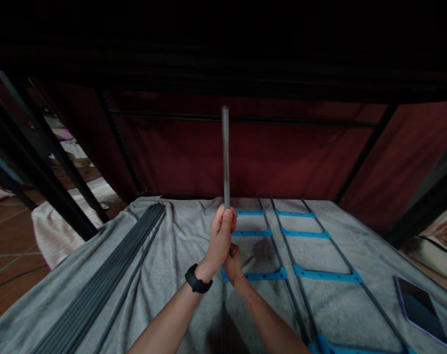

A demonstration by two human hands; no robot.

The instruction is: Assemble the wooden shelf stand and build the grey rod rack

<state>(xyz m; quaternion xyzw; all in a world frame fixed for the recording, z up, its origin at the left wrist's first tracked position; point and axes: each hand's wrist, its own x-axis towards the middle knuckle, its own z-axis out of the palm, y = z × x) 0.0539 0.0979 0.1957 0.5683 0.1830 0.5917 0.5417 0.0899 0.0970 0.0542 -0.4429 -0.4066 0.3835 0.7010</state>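
Both hands grip a long grey metal rod (225, 152), held upright over the grey blanket (179, 246) that covers the floor. The left hand (220, 239) sits higher, fingers wrapped tight around the rod; the right hand (233, 264) clasps it just below, fingers closed too. The step in hand looks like seating the rod's lower end, hidden behind the hands, at the frame of thin dark rods and blue plastic connectors (260, 276). That would call for steady downward pressure. A bundle of dark rods (116, 275) lies to the left.

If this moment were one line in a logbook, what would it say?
left hand: grips upright grey rod | right hand: grips rod lower | near: blue-clipped rod frame, rod bundle, phone
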